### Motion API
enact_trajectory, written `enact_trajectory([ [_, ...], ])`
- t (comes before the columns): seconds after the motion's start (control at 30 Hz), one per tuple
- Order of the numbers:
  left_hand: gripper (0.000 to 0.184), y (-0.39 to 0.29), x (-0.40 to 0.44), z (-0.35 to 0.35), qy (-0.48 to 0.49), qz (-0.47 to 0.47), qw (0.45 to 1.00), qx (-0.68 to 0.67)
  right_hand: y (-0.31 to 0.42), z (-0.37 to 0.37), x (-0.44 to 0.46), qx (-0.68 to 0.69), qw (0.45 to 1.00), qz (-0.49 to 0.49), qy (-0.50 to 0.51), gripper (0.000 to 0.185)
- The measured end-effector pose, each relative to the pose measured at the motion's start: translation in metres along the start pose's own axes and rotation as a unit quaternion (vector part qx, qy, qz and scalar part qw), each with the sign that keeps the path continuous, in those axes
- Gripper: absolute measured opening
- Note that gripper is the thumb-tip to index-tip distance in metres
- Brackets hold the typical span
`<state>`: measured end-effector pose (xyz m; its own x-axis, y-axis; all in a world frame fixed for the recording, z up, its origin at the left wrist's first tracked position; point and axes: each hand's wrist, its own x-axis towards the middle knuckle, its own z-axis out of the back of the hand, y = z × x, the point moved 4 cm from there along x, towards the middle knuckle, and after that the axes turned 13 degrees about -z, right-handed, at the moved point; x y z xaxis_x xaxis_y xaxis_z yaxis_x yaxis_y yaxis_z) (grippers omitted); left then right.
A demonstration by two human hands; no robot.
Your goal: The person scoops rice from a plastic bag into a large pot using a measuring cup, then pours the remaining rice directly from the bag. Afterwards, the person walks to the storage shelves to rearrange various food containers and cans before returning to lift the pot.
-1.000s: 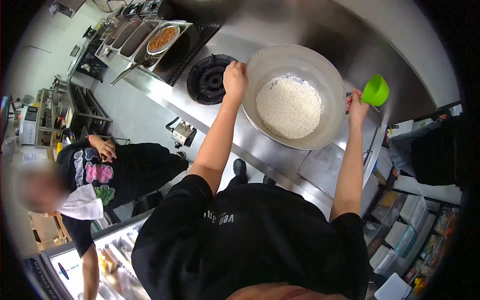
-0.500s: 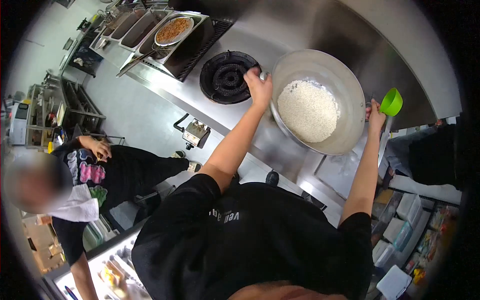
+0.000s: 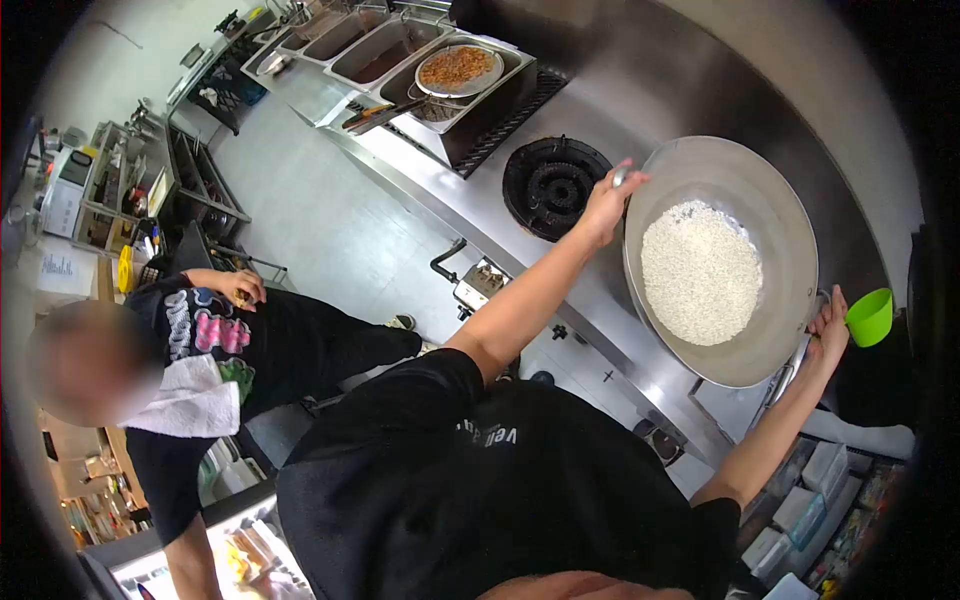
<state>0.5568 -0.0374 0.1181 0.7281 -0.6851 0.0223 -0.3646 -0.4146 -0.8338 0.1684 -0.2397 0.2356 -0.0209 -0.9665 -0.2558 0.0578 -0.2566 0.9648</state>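
Observation:
A large metal pot [image 3: 790,240] holds a bed of white grains that look like raw rice [image 3: 700,272]. The pot looks slightly tilted, right of the black stove burner [image 3: 557,188]. On its left rim my left hand [image 3: 604,208] is closed around a metal handle. At the opposite side my right hand [image 3: 828,332] grips the other handle. A bright green cup [image 3: 870,318] sticks out beside the right fingers and seems to be held in that same hand; its handle is hidden. The pot's underside is out of sight.
Metal food pans [image 3: 385,50] stand beyond the burner, with a strainer of brown bits [image 3: 460,70] on the nearest. A co-worker in a black shirt [image 3: 215,330] stands at the left. Stacked plastic containers [image 3: 800,510] are at lower right. The steel counter edge [image 3: 600,330] runs before me.
The view has swung, so the pot, burner and pans appear further right and lower. Both hands keep their grip on the pot, and the green cup stays with the right hand.

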Motion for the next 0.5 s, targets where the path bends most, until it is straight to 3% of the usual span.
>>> enact_trajectory([
  [0.13, 0.026, -0.066, -0.008, -0.013, 0.137, -0.166, 0.976, 0.023, 0.014, -0.004, -0.025, 0.055, 0.997, -0.007, 0.048, 0.03],
  [0.2, 0.029, -0.095, -0.017, -0.015, 0.121, -0.193, 0.972, 0.048, 0.008, -0.009, -0.04, 0.106, 0.989, -0.012, 0.1, 0.029],
  [0.33, 0.029, -0.135, -0.039, -0.011, 0.071, -0.261, 0.956, 0.113, 0.002, -0.02, -0.055, 0.13, 0.984, -0.048, 0.109, 0.025],
  [0.5, 0.03, -0.18, -0.055, 0.006, 0.06, -0.295, 0.949, 0.098, 0.024, -0.038, -0.092, 0.172, 0.976, -0.034, 0.127, 0.02],
])
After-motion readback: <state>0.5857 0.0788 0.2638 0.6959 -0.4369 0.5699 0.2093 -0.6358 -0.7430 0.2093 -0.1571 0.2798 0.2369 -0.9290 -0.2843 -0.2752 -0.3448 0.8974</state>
